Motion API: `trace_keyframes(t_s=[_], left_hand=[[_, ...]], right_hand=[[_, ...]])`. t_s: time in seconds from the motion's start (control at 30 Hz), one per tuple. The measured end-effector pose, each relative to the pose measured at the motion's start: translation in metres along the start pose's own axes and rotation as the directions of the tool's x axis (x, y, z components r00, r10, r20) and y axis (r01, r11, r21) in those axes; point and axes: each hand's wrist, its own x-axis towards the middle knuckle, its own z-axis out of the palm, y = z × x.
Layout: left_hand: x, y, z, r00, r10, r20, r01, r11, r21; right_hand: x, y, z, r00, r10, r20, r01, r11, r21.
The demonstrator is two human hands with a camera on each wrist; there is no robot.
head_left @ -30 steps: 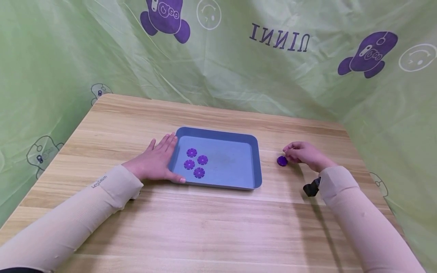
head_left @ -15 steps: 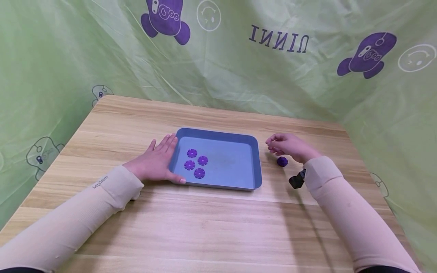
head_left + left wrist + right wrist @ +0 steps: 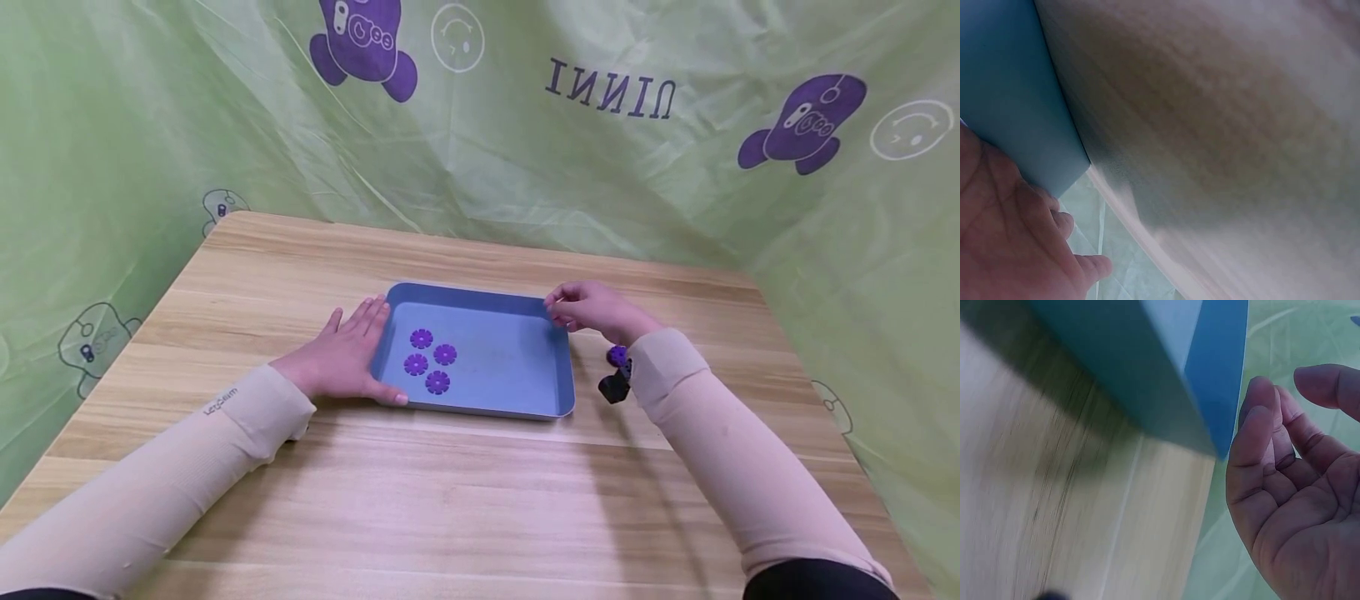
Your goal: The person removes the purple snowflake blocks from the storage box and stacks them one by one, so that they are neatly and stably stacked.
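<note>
The person's right grip (image 3: 592, 308) hangs loose at the tray's far right corner, fingers softly bent, thumb held apart. The left grip (image 3: 341, 358), flat and outstretched, braces the left side of that blue rectangular tray (image 3: 502, 358). Four purple notched discs (image 3: 445, 355) lie inside, leftward; another purple toothed piece (image 3: 617, 356) sits rightward on the pale wooden surface (image 3: 480, 492).

I count one blue tray (image 3: 564, 367), four purple discs (image 3: 432, 383) inside it, one table (image 3: 450, 500), one left hand (image 3: 341, 358) and one right hand (image 3: 598, 310). From here, the number of purple pieces (image 3: 617, 356) outside the tray is unclear.
</note>
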Motion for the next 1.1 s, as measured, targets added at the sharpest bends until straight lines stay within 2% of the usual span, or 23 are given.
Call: trace_keyframes(t_s=[0.3, 0.6, 1.1], left_hand=[[-0.002, -0.003, 0.002, 1.000, 0.003, -0.004, -0.003, 1.000, -0.012], [-0.002, -0.003, 0.001, 1.000, 0.006, -0.013, -0.006, 1.000, -0.006], [-0.001, -0.003, 0.002, 1.000, 0.003, -0.001, -0.003, 1.000, -0.018]], right_hand=[[0.017, -0.021, 0.031, 0.998, -0.039, 0.052, 0.040, 0.999, -0.013], [0.032, -0.037, 0.056, 0.995, -0.043, 0.086, 0.047, 0.998, -0.046], [0.048, -0.046, 0.091, 0.984, -0.043, 0.172, 0.053, 0.997, -0.054]])
